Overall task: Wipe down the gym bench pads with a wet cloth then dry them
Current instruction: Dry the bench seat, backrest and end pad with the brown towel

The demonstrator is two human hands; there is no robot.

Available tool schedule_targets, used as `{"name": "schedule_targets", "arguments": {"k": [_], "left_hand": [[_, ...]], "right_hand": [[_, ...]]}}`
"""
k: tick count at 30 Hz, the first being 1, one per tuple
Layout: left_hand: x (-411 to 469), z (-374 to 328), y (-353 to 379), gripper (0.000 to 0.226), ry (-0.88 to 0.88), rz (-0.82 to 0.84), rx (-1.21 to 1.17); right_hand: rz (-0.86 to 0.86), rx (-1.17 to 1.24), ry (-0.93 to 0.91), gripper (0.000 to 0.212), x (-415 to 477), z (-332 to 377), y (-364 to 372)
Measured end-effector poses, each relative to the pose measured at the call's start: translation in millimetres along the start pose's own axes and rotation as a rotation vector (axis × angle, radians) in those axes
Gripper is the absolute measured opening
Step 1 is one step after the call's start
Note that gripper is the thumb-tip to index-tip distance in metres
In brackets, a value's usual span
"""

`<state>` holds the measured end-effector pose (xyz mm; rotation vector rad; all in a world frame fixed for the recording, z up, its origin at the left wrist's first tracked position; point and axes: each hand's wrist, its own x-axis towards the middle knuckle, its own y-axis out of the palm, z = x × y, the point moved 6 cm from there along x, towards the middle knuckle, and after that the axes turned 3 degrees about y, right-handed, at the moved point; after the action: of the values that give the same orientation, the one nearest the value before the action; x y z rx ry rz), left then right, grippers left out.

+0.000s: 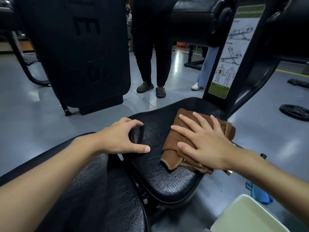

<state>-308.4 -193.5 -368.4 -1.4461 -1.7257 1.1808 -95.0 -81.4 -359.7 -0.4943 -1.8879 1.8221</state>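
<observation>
A black textured seat pad (155, 166) fills the middle of the view, with a second black pad (93, 195) below it at the lower left. A folded brown cloth (177, 144) lies on the seat pad's right half. My right hand (205, 144) presses flat on the cloth with fingers spread. My left hand (122, 136) grips the seat pad's left edge, fingers curled over the rim and thumb on top.
A black upright post with an exercise chart (232, 52) rises behind the seat. A large black back pad (80, 52) stands at the left. A person's legs (153, 52) are on the grey floor beyond. A pale basin (249, 215) sits lower right, a weight plate (296, 112) lies right.
</observation>
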Motion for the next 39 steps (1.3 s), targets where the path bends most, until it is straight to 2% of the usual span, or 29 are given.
{"name": "schedule_targets", "arguments": {"k": [5, 8, 11, 14, 19, 23, 26, 33, 39], "left_hand": [[-8.5, 9.2, 3.9, 0.105, 0.005, -0.025, 0.016], [-13.0, 10.7, 5.6, 0.104, 0.047, -0.049, -0.048], [-13.7, 11.0, 5.1, 0.097, 0.051, -0.054, -0.110], [-14.7, 12.1, 5.7, 0.096, 0.024, -0.048, -0.100], [-20.4, 14.7, 4.6, 0.122, -0.015, -0.002, -0.045], [-33.2, 23.6, 6.9, 0.117, 0.018, 0.037, -0.017], [-40.8, 30.2, 9.9, 0.119, 0.006, 0.014, -0.006], [-37.7, 30.2, 11.7, 0.126, -0.016, -0.057, -0.002], [-39.6, 30.0, 8.1, 0.105, 0.003, -0.120, -0.123]], "right_hand": [[0.074, -0.059, -0.002, 0.065, 78.5, 19.3, 0.1], [0.091, -0.069, -0.005, 0.064, 130.7, 38.2, 1.9], [0.101, -0.069, -0.003, 0.063, 146.8, 43.6, 5.5], [0.053, -0.076, -0.035, 0.062, 128.7, 41.6, 4.8], [0.028, -0.057, -0.097, 0.068, 52.9, 43.5, 4.2], [0.014, -0.083, -0.116, 0.069, -14.4, 41.9, 5.8], [0.044, -0.071, -0.111, 0.069, -23.9, 43.7, 6.2], [0.035, -0.082, -0.089, 0.077, 51.2, 70.1, 6.9], [0.120, -0.068, -0.085, 0.063, 143.4, 106.5, 17.6]]}}
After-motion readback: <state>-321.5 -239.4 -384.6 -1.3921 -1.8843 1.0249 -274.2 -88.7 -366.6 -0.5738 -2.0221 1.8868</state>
